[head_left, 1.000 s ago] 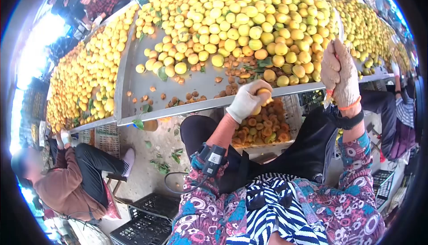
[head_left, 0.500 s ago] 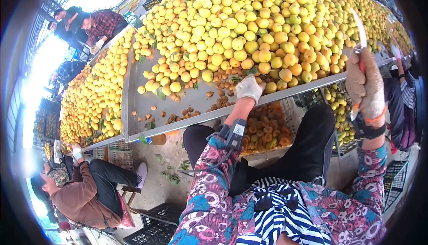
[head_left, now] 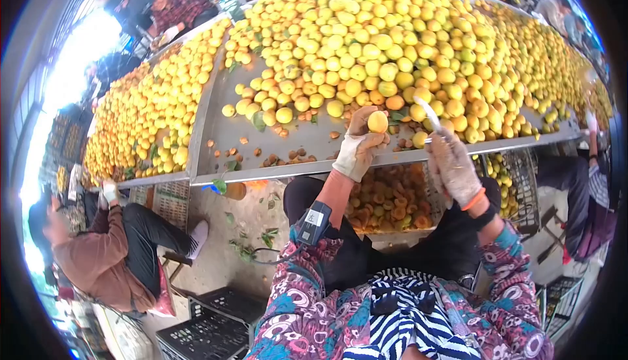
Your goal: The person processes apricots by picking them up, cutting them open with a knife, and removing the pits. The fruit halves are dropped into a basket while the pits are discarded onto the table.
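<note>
My left hand (head_left: 356, 150), in a white glove with bare-looking fingertips, pinches a yellow apricot (head_left: 377, 122) above the near edge of the metal table. Just to the right, my gloved right hand (head_left: 453, 163) is wrapped round a knife (head_left: 428, 112), its pale curved blade pointing up and to the left. The blade and the apricot are apart. Behind both hands rises a large heap of apricots (head_left: 366, 46). Loose brown pits (head_left: 288, 158) lie on the metal near my left hand.
Below the table edge (head_left: 261, 172), a crate of apricot halves (head_left: 389, 196) sits between my knees. Black crates (head_left: 206, 334) stand on the floor at lower left. A co-worker in a brown top (head_left: 98, 255) sits at left; another person's arm (head_left: 593, 137) shows at right.
My left hand has come up off the table with an apricot in its fingers. My right hand, with the knife, has moved left and down, closer to my left hand. The view has shifted.
</note>
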A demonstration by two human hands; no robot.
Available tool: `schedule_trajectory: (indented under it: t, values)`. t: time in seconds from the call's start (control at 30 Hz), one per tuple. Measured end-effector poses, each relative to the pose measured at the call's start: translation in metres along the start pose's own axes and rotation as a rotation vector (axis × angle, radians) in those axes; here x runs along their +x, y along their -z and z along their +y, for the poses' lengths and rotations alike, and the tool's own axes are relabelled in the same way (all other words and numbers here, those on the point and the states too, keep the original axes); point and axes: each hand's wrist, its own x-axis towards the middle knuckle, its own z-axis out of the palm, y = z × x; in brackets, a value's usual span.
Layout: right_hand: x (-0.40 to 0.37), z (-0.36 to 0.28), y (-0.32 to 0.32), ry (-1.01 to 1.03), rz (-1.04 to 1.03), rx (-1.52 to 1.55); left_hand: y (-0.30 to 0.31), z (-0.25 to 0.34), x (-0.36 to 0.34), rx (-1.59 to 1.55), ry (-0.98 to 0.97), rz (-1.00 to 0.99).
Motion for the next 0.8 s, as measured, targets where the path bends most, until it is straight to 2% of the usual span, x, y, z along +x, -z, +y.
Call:
schedule_trajectory:
  t: [0.1,0.17,0.23,0.3,0.33,0.4,0.47,0.57,0.8]
  values:
    - [0.019,0.023,-0.039,0.049,-0.12,0.088,0.008,0.012,-0.009,-0.024,-0.172,-0.018]
    - [0.035,0.036,-0.059,-0.002,-0.099,0.064,0.014,0.02,-0.012,-0.107,-0.181,0.038]
    - [0.058,0.06,-0.063,-0.212,-0.244,0.606,0.017,0.029,-0.017,-0.175,-0.176,0.089]
    - [0.065,0.066,-0.068,-0.154,-0.264,0.448,0.025,0.033,-0.02,-0.128,-0.226,0.111]
    - [0.063,0.061,-0.074,0.017,-0.216,0.019,0.022,0.038,-0.022,-0.105,-0.247,0.114]
    - [0.061,0.052,-0.084,0.285,-0.17,-0.403,0.025,0.044,-0.024,-0.067,-0.264,0.106]
    - [0.059,0.049,-0.09,0.475,-0.185,-0.39,0.033,0.047,-0.024,-0.039,-0.254,0.084]
    - [0.053,0.027,-0.094,0.453,-0.202,-0.583,0.031,0.055,-0.029,-0.046,-0.232,0.077]
    - [0.053,0.023,-0.095,0.411,-0.217,-0.628,0.03,0.055,-0.031,-0.084,-0.194,0.105]
